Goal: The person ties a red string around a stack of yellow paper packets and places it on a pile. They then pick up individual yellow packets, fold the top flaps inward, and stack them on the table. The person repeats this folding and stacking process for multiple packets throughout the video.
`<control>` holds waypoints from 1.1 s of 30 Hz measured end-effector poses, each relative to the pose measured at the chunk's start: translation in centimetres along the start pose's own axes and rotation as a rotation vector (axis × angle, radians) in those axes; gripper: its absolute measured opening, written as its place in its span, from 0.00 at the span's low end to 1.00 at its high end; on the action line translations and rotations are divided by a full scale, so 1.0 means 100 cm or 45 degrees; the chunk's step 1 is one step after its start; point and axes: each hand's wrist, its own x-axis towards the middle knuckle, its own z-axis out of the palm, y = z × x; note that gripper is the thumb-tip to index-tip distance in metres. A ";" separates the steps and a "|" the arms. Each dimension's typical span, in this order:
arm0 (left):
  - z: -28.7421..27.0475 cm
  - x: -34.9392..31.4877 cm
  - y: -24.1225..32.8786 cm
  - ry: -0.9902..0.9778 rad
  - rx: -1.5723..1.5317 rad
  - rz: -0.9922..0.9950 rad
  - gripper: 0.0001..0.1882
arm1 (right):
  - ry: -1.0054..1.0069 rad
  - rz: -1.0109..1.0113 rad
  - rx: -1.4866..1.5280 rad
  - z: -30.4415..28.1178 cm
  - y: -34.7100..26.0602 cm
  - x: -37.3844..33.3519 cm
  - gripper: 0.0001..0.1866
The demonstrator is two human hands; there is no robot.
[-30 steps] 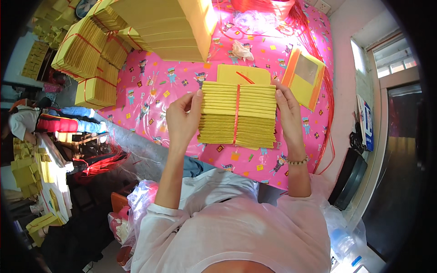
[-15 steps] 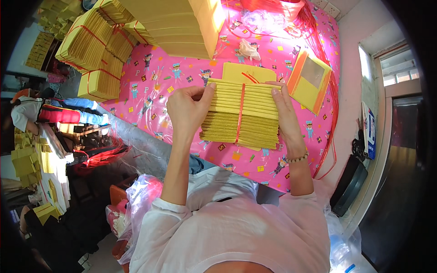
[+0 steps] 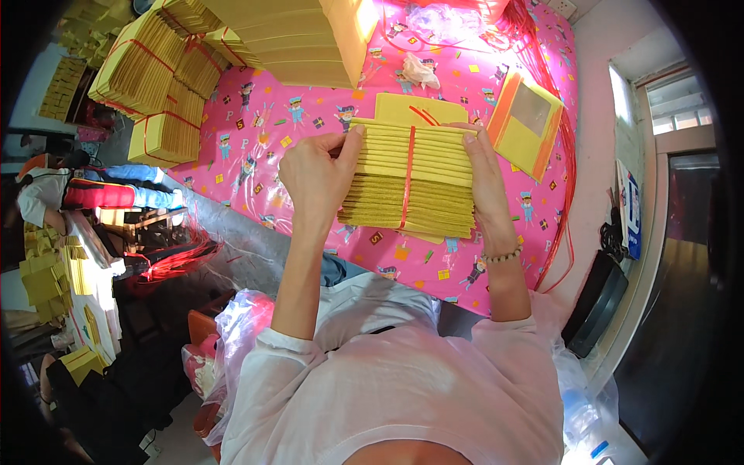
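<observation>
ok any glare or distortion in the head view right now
Head view: glare washes out the far side of the pink patterned tablecloth near the thin red strands; the pale door frame curves along the right; the red-banded yellow paper stack, between left hand and right hand, looks fairly sharp.

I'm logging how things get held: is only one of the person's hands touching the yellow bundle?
No, the left hand touches the yellow bundle near its upper left corner and the right hand touches its right side.

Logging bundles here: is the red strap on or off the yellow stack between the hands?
On: the red strap crosses the middle of the yellow stack's visible side.
</observation>
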 end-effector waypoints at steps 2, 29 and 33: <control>0.002 -0.001 -0.007 -0.021 -0.167 -0.005 0.22 | -0.021 -0.005 0.049 -0.002 -0.001 -0.002 0.18; 0.042 -0.030 -0.038 -0.413 -1.382 0.230 0.44 | -0.001 -0.664 -0.268 -0.003 0.017 -0.041 0.41; 0.035 -0.008 -0.033 -0.469 -1.278 -0.008 0.41 | 0.055 -0.380 -0.021 -0.019 0.018 -0.027 0.39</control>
